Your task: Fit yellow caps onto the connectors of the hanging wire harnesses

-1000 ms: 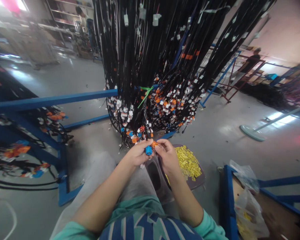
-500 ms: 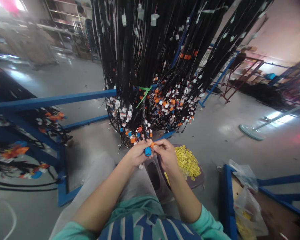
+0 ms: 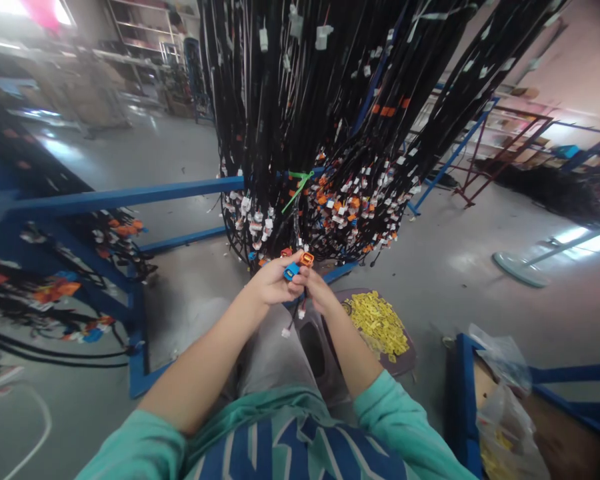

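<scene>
My left hand (image 3: 271,283) is closed around a blue wire connector (image 3: 291,271), its open end turned up toward me. Just right of it, an orange connector (image 3: 307,259) also faces up, pinched by the fingers of my right hand (image 3: 319,292); my left fingertips touch its side. Behind my left fingers a red connector (image 3: 286,253) shows in part. Thin wires ending in small white connectors (image 3: 286,333) dangle below my hands. Above hangs a thick bundle of black wire harnesses (image 3: 260,120), with a green tie (image 3: 299,187) round one branch.
A blue metal frame (image 3: 125,198) runs behind and left. Yellow small parts (image 3: 377,323) lie heaped on a stool-like surface (image 3: 407,360) by my right forearm. Plastic bags (image 3: 505,420) sit in a blue-framed stand at lower right. A person (image 3: 190,53) is far back.
Both connectors have been tilted up, so their open ends now face me. My hands have risen slightly, and the dangling white connectors have come into view. The camera has turned a little left.
</scene>
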Demonstrator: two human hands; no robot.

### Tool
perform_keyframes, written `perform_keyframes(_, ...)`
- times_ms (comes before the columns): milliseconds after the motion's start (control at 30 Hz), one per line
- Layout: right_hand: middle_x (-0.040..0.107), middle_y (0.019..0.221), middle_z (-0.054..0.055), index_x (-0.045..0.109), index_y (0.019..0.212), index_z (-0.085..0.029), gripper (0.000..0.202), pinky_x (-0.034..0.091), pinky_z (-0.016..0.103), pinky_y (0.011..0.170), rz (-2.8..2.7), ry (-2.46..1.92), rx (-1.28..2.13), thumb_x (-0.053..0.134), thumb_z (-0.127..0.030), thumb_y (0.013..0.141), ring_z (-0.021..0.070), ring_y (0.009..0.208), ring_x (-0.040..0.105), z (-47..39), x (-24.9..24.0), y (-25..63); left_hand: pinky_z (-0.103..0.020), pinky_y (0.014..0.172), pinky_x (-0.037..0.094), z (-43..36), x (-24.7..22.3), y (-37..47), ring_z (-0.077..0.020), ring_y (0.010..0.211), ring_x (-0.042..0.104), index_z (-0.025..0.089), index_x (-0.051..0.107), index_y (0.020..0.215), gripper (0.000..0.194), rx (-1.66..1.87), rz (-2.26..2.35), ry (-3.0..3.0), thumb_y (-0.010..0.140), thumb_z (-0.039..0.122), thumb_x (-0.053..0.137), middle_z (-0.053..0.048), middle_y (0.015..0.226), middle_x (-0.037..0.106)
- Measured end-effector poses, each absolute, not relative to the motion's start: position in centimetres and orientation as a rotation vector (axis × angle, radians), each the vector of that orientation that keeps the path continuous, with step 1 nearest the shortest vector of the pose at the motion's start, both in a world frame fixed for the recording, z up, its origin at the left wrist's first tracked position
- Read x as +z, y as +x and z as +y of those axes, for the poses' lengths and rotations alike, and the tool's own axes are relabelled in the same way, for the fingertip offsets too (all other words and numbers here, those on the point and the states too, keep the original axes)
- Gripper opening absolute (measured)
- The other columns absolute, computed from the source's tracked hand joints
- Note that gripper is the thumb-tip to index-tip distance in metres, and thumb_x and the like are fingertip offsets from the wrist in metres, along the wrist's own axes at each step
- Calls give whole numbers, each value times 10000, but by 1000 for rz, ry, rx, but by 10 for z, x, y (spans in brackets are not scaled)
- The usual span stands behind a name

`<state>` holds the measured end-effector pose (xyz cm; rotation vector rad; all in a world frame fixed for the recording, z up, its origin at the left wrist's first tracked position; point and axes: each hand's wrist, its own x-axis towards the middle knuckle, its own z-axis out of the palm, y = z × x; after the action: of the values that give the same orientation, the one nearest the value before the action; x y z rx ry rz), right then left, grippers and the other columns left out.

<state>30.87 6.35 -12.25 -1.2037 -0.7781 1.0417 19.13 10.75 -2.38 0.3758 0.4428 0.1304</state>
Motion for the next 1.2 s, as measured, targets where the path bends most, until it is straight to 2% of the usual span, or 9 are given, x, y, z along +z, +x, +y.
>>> perform_keyframes(133, 596, 561, -51, 603, 745, -169, 336, 429, 180, 508, -641, -995, 1361, 579, -497, 676, 64, 491, 560, 75, -117, 296, -121, 295, 294, 114, -20, 184, -48, 323, 415, 91, 515, 646, 427, 138, 409, 334, 904, 328, 271, -19, 467, 494)
perform_keyframes(267, 617, 608, -27, 586, 801, -192, 324, 450, 197, 456, -541, -905, 1470, 613, -488, 673, 90, 502, 557, 77, -115, 299, -237, 466, 478, 118, -26, 174, -157, 518, 614, 63, 566, 706, 437, 177, 380, 380, 904, 300, 257, -102, 572, 617)
perform_keyframes(333, 641, 686, 2, 588, 832, -187, 294, 482, 209, 508, -511, -868, 1506, 578, -460, 723, 107, 594, 593, 78, -116, 301, -309, 589, 509, 119, -33, 171, -214, 672, 655, 47, 590, 741, 449, 178, 319, 397, 903, 291, 250, -151, 665, 656)
perform_keyframes(433, 653, 767, 27, 590, 867, -173, 223, 506, 218, 594, -477, -836, 1537, 538, -371, 777, 114, 687, 613, 79, -118, 304, -353, 714, 496, 120, -44, 170, -252, 829, 648, 29, 614, 768, 460, 149, 195, 397, 897, 292, 260, -191, 796, 675)
perform_keyframes(567, 614, 637, -12, 575, 832, -157, 95, 465, 158, 484, -417, -822, 1568, 539, -230, 782, 60, 503, 548, 77, -115, 307, -367, 798, 470, 127, -52, 166, -269, 928, 619, 10, 633, 827, 433, 111, 83, 403, 881, 277, 297, -207, 914, 668)
perform_keyframes(667, 537, 520, -56, 554, 782, -138, 59, 354, 110, 345, -347, -772, 1637, 503, -164, 799, 11, 333, 389, 73, -106, 311, -365, 783, 479, 137, -55, 159, -267, 911, 625, 10, 640, 854, 413, 106, 64, 442, 867, 267, 317, -189, 915, 674)
perform_keyframes(767, 514, 510, -64, 537, 786, -121, 122, 280, 89, 293, -301, -735, 1681, 432, -148, 842, -11, 290, 298, 70, -95, 314, -335, 653, 510, 147, -58, 149, -250, 762, 660, 25, 644, 827, 391, 121, 113, 527, 846, 273, 344, -160, 817, 693)
perform_keyframes(900, 496, 509, -58, 516, 803, -107, 193, 274, 72, 288, -258, -658, 1737, 348, -150, 886, -14, 296, 294, 68, -85, 319, -305, 526, 499, 151, -63, 143, -224, 600, 649, 41, 637, 762, 345, 120, 196, 660, 806, 282, 393, -122, 679, 686)
perform_keyframes(1200, 451, 494, -55, 498, 852, -101, 307, 244, 81, 258, -237, -633, 1791, 215, -196, 925, 0, 278, 271, 61, -77, 333, -306, 559, 516, 147, -78, 136, -212, 620, 647, 54, 633, 748, 257, 155, 332, 785, 743, 243, 458, -111, 686, 680)
